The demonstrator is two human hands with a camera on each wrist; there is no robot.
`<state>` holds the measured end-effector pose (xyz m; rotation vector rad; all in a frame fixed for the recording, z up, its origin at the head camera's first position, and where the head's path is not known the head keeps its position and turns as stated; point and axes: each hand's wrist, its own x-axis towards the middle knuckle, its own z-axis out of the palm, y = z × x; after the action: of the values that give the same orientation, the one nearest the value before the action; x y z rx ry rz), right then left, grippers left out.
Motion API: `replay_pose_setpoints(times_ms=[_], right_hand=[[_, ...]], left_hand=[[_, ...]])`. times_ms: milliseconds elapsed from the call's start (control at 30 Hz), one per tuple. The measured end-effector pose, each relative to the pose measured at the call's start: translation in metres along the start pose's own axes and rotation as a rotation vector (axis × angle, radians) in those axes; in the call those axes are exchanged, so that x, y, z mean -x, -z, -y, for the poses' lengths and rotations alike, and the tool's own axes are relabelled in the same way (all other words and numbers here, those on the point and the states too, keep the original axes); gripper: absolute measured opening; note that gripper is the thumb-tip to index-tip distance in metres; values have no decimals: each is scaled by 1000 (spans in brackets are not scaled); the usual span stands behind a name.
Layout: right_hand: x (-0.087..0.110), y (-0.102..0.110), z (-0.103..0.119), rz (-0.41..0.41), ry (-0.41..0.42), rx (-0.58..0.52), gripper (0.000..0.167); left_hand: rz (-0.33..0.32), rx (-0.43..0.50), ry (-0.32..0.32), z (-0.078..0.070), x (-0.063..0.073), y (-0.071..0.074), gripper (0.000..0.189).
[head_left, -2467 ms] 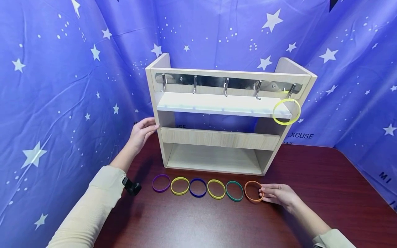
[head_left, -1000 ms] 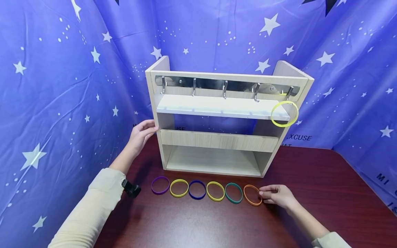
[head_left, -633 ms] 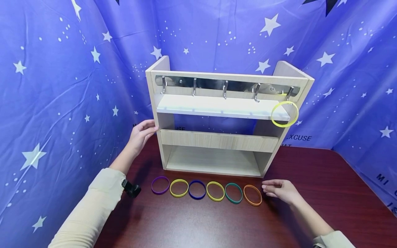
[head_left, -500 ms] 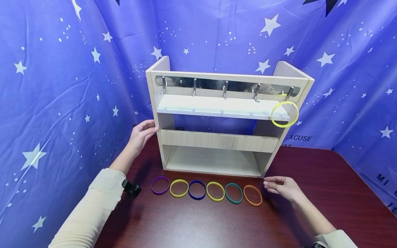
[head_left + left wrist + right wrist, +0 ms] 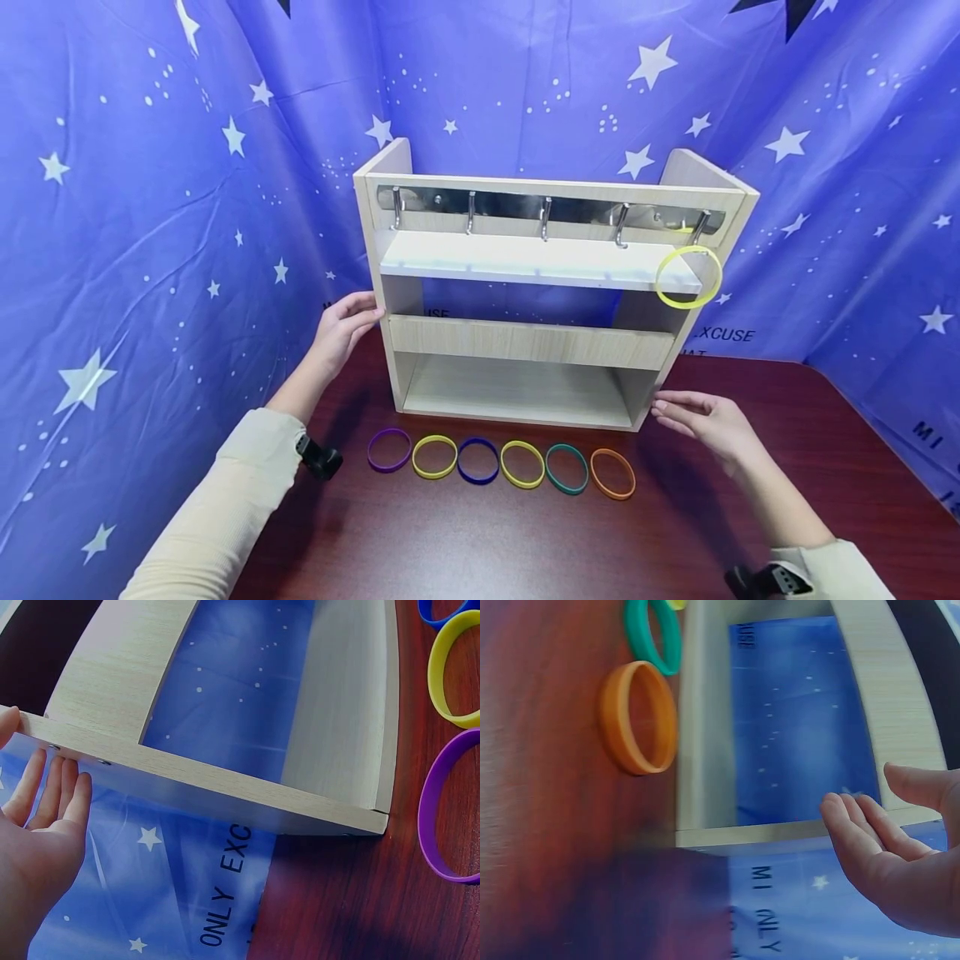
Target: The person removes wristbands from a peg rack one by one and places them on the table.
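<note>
A light wooden shelf rack (image 5: 532, 342) with a metal hook strip stands on the table. A yellow silicone wristband (image 5: 688, 277) hangs on its far-right hook (image 5: 701, 227). My left hand (image 5: 339, 335) touches the rack's left side panel (image 5: 202, 780), thumb at the front edge and fingers extended along the outer face. My right hand (image 5: 708, 425) is beside the lower right side panel (image 5: 780, 834), fingers loosely extended and fingertips right by its front edge, holding nothing. Nearest to it lies an orange wristband (image 5: 612, 497), then a green wristband (image 5: 567, 492).
Farther left in the row on the dark red table (image 5: 480, 550) lie a yellow wristband (image 5: 522, 485), a blue wristband (image 5: 477, 482), another yellow wristband (image 5: 435, 476) and a purple wristband (image 5: 389, 470). A blue star-patterned curtain (image 5: 517, 100) surrounds the table.
My right hand has let go of the orange wristband, leaving it on the table, and has moved up and right to the rack's right side. My left hand has stayed on the rack.
</note>
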<state>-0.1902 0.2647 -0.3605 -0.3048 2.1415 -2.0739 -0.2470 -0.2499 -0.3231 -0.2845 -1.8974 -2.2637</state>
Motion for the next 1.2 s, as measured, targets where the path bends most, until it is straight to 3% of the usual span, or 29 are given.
replay_pose_setpoints(times_ms=[233,500,833,1200], right_hand=[[-3,1,24,16,107,-55,32],[-5,-1,47,83,244,-245,34],[-12,-9,76,-30,310,-270,29],[-18,-16,103,-130,429,-420,26]], left_hand=[[-3,-10,3,0,1,0,27],[-4,0,8,0,1,-1,27],[-10,-4,5,1,1,2,27],[11,-29,-5,1,0,2,27]])
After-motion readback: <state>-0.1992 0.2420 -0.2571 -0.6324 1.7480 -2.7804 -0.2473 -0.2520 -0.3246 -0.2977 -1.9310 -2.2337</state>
